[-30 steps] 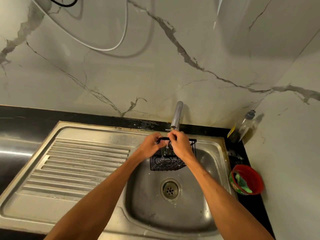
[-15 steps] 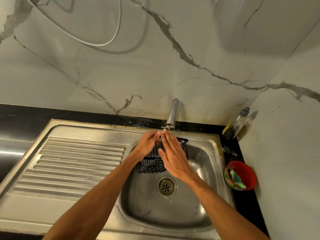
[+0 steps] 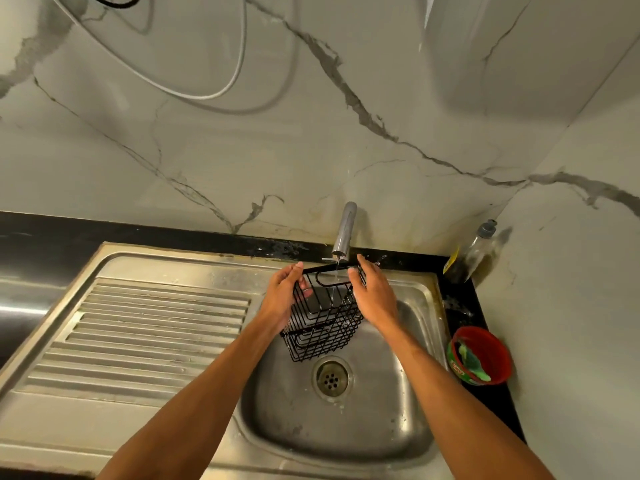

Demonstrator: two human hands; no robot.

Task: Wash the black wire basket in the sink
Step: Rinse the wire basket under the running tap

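The black wire basket (image 3: 320, 327) hangs tilted over the steel sink bowl (image 3: 398, 427), just under the grey tap (image 3: 344, 232). A thin stream of water runs from the tap into the basket. My left hand (image 3: 282, 297) grips the basket's left side near its top rail. My right hand (image 3: 375, 297) is flat against the basket's right side, fingers stretched toward the top rail. The basket's bottom corner points down toward the drain (image 3: 331, 378).
A ribbed steel drainboard (image 3: 138, 334) lies left of the bowl. On the black counter at right stand a red tub with a green scrubber (image 3: 481, 356) and a bottle (image 3: 471, 252) in the corner. Marble wall rises behind.
My right hand moved from across the front of the basket to its right side. The basket has tipped so its open top faces the tap, with more of it showing.
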